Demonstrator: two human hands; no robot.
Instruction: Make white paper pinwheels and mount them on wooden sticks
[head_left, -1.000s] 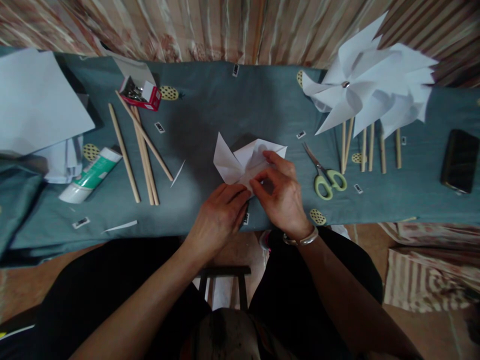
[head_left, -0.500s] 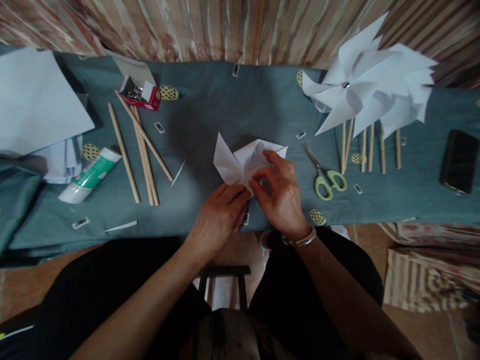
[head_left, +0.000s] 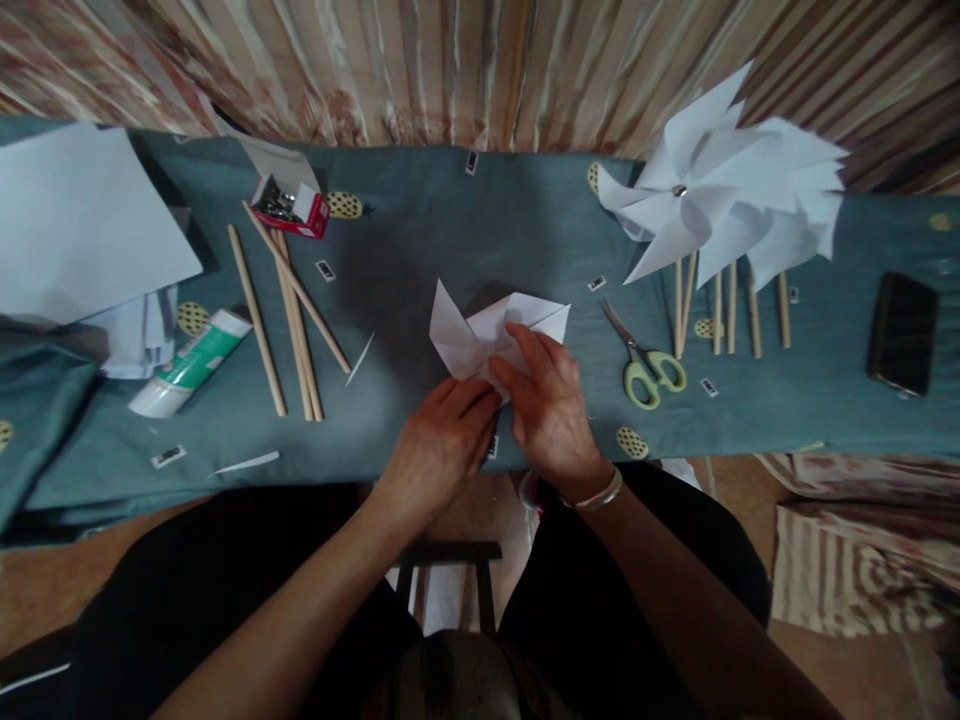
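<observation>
A white paper pinwheel [head_left: 454,338], partly folded, lies near the table's front edge with one pointed blade standing up at its left. My left hand [head_left: 442,430] is closed on its near edge, thumb and fingers pinching the paper. Over its right half, my right hand [head_left: 547,415] presses the paper near the centre with bent fingers, the thumb close to the left fingertips. The paper under both hands is hidden. To the right of my right hand lie green-handled scissors [head_left: 643,362], blades pointing away from me.
Finished pinwheels [head_left: 739,190] on sticks lie at the back right, a phone [head_left: 903,333] beyond them. Leftward are wooden sticks [head_left: 257,320], a red box of metal fasteners [head_left: 294,207], a green-white tube [head_left: 191,362], paper sheets [head_left: 82,220] and a paper scrap [head_left: 246,462].
My right fingers have moved from the right blade in toward the pinwheel's centre and pressed down. My left hand keeps its hold. The whole view has shifted slightly.
</observation>
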